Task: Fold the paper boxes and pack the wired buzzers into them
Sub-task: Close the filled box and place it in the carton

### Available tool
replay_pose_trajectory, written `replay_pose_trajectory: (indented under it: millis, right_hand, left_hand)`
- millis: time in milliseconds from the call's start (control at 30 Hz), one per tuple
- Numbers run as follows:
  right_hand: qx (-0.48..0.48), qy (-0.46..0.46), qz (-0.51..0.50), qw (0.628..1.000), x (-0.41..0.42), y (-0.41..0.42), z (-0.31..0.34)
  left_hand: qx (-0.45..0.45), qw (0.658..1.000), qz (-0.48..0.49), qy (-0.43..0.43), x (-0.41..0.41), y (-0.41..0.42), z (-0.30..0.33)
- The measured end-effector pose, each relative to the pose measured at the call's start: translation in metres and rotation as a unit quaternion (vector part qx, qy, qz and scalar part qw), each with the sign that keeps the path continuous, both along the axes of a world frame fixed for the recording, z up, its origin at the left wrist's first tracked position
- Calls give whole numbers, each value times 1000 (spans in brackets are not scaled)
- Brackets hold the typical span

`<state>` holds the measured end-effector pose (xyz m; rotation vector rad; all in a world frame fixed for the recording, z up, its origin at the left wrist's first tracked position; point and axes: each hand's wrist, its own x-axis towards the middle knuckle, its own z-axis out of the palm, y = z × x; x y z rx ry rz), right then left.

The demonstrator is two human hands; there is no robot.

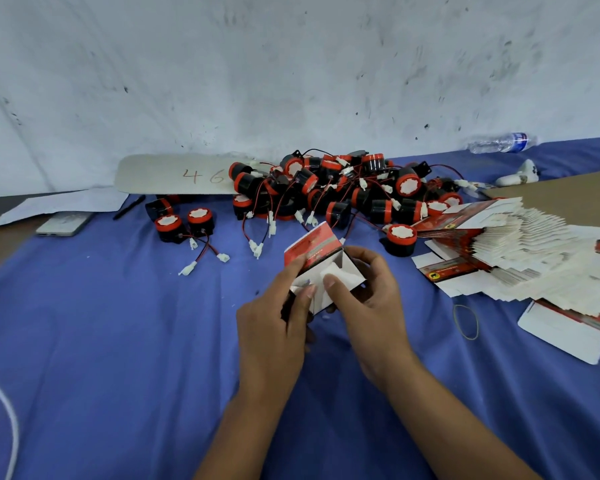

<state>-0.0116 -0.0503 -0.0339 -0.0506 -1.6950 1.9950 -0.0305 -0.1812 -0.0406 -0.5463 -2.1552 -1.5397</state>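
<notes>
Both hands hold a small red and white paper box above the blue cloth at the centre. My left hand grips its left side, and its thumb presses on a white flap. My right hand grips the right side with its thumb on the flaps of the near end, which stands unclosed. A heap of black and red wired buzzers lies behind the box by the wall. Two more buzzers sit apart to the left. A fanned stack of flat boxes lies at the right.
A rubber band lies right of my hands. A phone, a pen and paper sheets are at the left. A card marked 46 leans at the wall. A water bottle lies far right.
</notes>
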Motion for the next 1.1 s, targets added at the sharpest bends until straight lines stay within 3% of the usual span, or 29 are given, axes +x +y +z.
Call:
replay_pose_trajectory:
  millis: [167,367,633,800,967,1033,1100]
  right_hand:
    - [-60,-34,14,998,0,-2,-1]
    - [-161,-105,37,981,-2,0,-1]
    - [-195,-95,28,976,-1,4,1]
    - [-193,-83,61,976,0,4,7]
    - [-44,-44,87,994,5,-1,7]
    - [104,-23,18,994,7,0,6]
    - [330,-10,-93,939,8,1,3]
  left_hand:
    - [21,1000,-10,-14,2,0,1]
    - [-52,998,-18,31,4,2,1]
    - [-38,997,-34,62,6,6,0]
    - [-14,1000,11,-17,-2,3,-6]
    - [-21,998,17,-64,-9,-1,-8]
    - [-42,996,31,-69,-10,-1,-6]
    - [-5,995,25,-95,-11,-1,-6]
